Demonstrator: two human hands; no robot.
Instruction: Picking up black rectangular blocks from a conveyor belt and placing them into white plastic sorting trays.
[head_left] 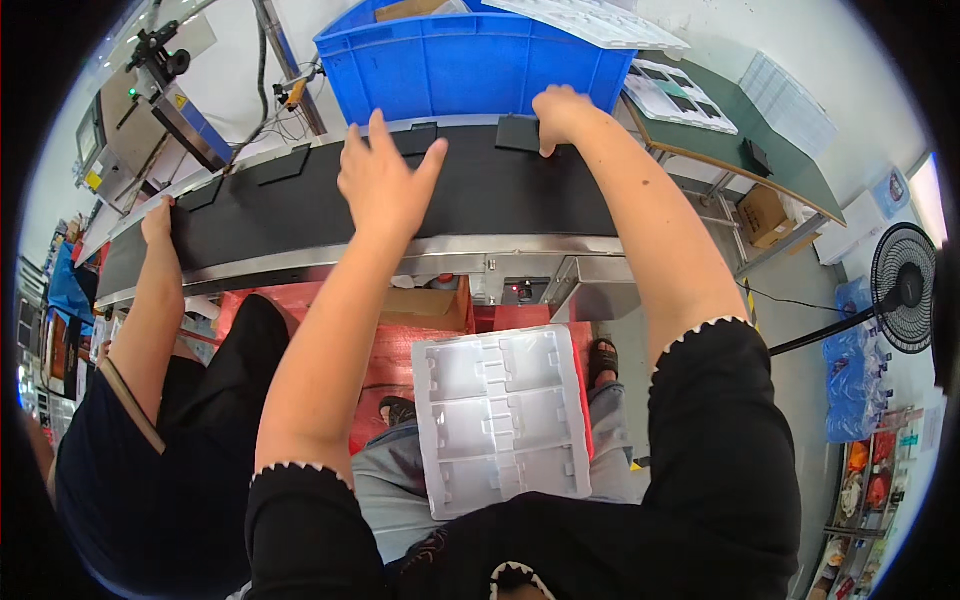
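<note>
Our left hand (388,185), toward eleven o'clock, hangs with its fingers spread near a flat dark piece (417,138); our right hand (572,116), at one, has its fingers on the end of a second dark piece (516,133) — whether pinching or merely touching, we cannot tell. The hands are well apart. Both pieces lie along the far side of a black conveyor belt (470,200) edged in metal. Between nine and ten, a co-worker's hand (158,222) reaches the same belt. At six, a white six-compartment tray (497,420) sits over our lap. Beyond the belt at twelve stands a blue bin (480,80); at two, a green tabletop (710,150) bears white trays — and at three we see a black fan (903,288), with a shelf (868,533) at four.
</note>
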